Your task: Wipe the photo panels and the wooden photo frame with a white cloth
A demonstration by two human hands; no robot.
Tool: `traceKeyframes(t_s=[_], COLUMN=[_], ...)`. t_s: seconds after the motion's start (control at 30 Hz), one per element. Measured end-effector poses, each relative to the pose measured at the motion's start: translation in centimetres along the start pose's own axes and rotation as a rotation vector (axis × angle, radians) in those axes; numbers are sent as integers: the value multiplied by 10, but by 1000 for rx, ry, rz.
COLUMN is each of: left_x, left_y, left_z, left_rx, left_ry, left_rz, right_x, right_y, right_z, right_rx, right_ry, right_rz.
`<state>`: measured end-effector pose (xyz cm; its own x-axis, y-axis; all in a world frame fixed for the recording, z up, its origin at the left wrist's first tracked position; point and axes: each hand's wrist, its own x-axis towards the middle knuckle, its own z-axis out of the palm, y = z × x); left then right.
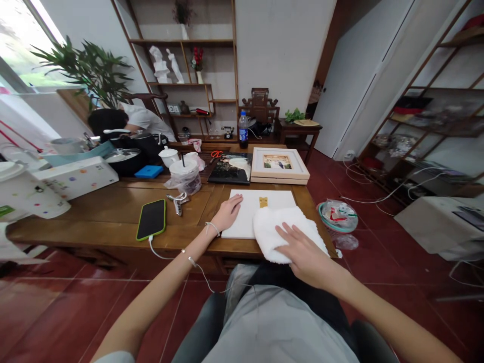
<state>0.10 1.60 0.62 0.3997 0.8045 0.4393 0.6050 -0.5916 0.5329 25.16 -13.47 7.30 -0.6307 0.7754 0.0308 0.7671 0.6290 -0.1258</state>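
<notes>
A flat white board lies on the table in front of me, with a small yellowish-brown patch near its far middle. My left hand rests flat along the board's left edge, fingers stretched out. Over the board's right part spreads a fluffy white cloth, reaching past the board toward the table's near edge. Fingers spread, my right hand lies on top of this cloth and presses against it. The cloth hides the board's near right corner.
Behind the board sit a light picture frame and a dark glossy panel. Left on the table are a charging phone, a bagged cup and a blue box. A basin stands right. Another person bends over behind.
</notes>
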Motion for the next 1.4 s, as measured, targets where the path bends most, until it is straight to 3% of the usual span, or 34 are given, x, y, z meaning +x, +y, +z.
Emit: traceKeyframes(t_s=[0.13, 0.3, 0.47, 0.6, 0.87, 1.0, 1.13, 1.3, 1.4], left_x=[0, 0, 0, -1, -1, -1, -1, 0, 2], left_y=[0, 0, 1, 1, 2, 2, 1, -2, -2], left_z=[0, -1, -3, -3, -4, -4, -3, -4, -5], left_rx=[-4, -20, -15, -28, -8, -10, -41, -113, -179], left_ry=[-4, -9, -11, -5, -16, -14, -18, -26, -19], left_rz=[4, -5, 5, 4, -4, -2, -3, -42, -118], right_x=[15, 75, 122, 119, 57, 42, 56, 105, 126], right_y=[16, 50, 59, 48, 9, -1, 8, 23, 18], right_z=[0, 7, 7, 4, 2, 1, 2, 7, 8], right_rx=[41, 51, -15, -92, -116, -98, -82, -106, -114], right_ry=[39, 109, 88, 60, 37, 29, 39, 86, 91], right_rz=[-7, 53, 72, 55, -74, -129, -99, 57, 88])
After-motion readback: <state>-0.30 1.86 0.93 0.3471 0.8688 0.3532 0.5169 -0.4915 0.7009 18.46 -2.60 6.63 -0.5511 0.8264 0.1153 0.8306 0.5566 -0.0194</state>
